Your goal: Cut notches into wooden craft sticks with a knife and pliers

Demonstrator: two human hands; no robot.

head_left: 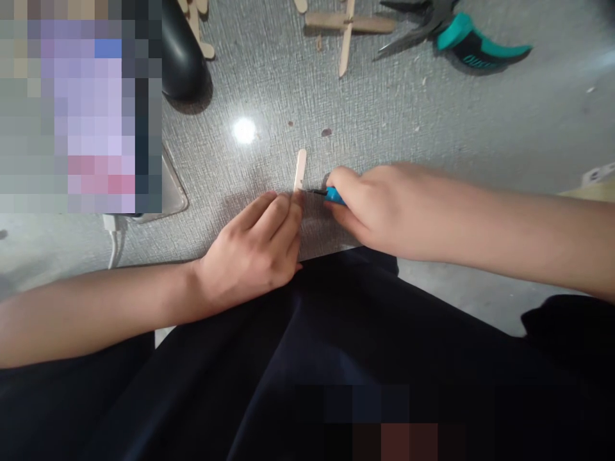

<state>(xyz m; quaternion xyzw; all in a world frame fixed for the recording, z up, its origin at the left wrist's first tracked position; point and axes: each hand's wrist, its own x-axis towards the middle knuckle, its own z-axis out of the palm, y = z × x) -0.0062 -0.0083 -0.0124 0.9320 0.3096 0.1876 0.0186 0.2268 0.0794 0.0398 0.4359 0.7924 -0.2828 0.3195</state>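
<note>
Matt wooden stick (300,169), smooth plastic tool handle (335,195)

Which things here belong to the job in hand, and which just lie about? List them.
In hand: wooden stick in the left hand; blue-handled tool in the right hand.

Lying about: teal-and-black pliers; crossed sticks, possibly related; black rounded object; white cable.

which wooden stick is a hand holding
The pale stick in the left hand, near the view's centre; the other sticks lie near the top edge.

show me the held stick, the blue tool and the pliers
held stick (300,169), head view, exposed upper part
blue tool (335,196), head view, blue handle
pliers (454,33), head view, teal grip near the pivot
</note>
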